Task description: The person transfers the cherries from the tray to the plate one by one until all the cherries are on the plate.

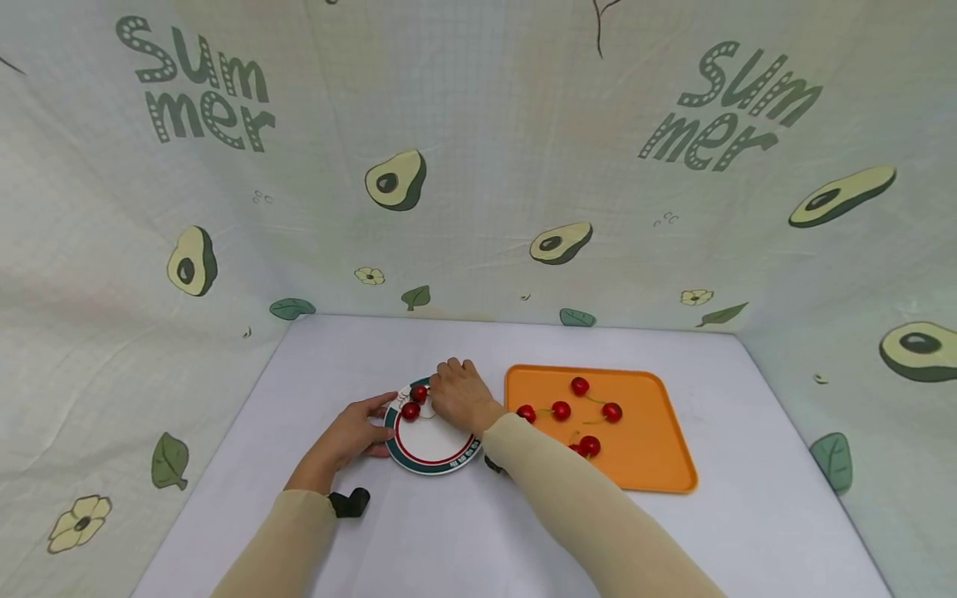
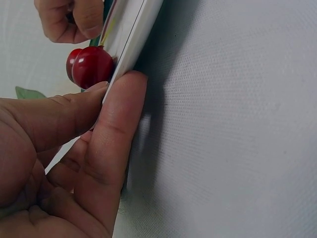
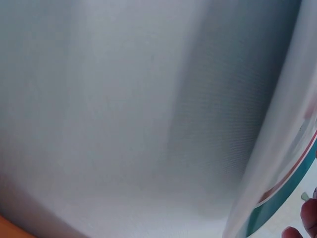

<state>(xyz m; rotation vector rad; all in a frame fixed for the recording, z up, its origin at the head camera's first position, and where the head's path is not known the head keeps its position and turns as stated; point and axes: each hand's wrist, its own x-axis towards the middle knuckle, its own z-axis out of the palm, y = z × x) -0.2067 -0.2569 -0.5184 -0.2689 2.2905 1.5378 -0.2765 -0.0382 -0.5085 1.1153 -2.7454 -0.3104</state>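
Left hand: the left hand is pinching the plate's left rim, thumb on the upper side, finger on the outside.
Right hand: the right hand is reaching over the plate's far right part, fingers bending downward; I can't tell if they're holding anything.
Plate: the white plate with dark green border and red ring is sitting left of the tray.
On plate: two red cherries are lying side by side near the far left edge, between the hands.
Tray: the orange tray is carrying six visible stemmed cherries, one partly hiding behind the right sleeve.
Table: the white tabletop is supporting the tray.
Backdrop: the avocado-print cloth is hanging behind, showing "summer" lettering.
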